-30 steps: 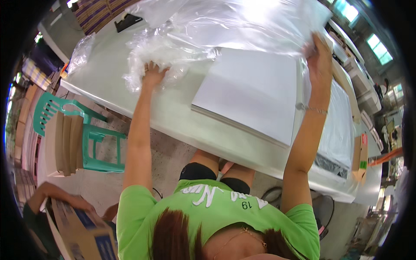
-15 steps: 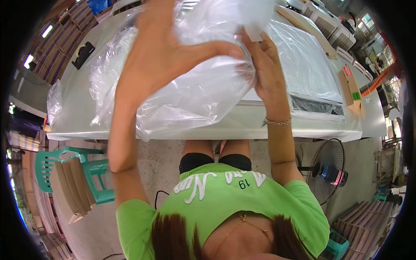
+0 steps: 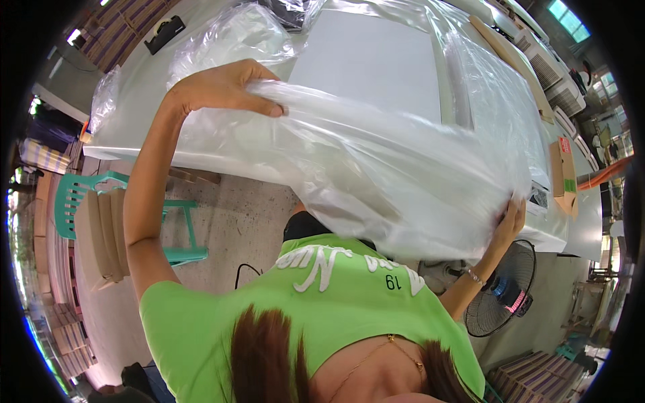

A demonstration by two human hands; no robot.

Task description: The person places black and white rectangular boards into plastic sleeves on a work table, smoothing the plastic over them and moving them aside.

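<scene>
A clear plastic bag [image 3: 383, 168] hangs stretched between my two hands, over the table's front edge and partly over my shirt. My left hand [image 3: 232, 87] is closed on its upper left end, thumb along the near side and the fingertips partly hidden by the film. Low at the right, my right hand [image 3: 508, 225] grips the other end, some of its fingers covered by the plastic. Behind the bag lies a flat pale grey panel [image 3: 376, 57] on the table. More clear film [image 3: 494, 94] lies to the right of the panel, and a crumpled heap [image 3: 232, 40] to its left.
On the white table [image 3: 127, 131] stand a black tape dispenser [image 3: 164, 35] at the far left and a slim cardboard box [image 3: 563, 178] at the right edge. A fan [image 3: 504, 289] stands below right. A green plastic chair [image 3: 70, 208] with brown cardboard [image 3: 101, 235] is at left.
My hands have moved apart, the left outward and the right down toward me. The bunched bag is now spread wide between them, and the pale grey panel shows behind it.
</scene>
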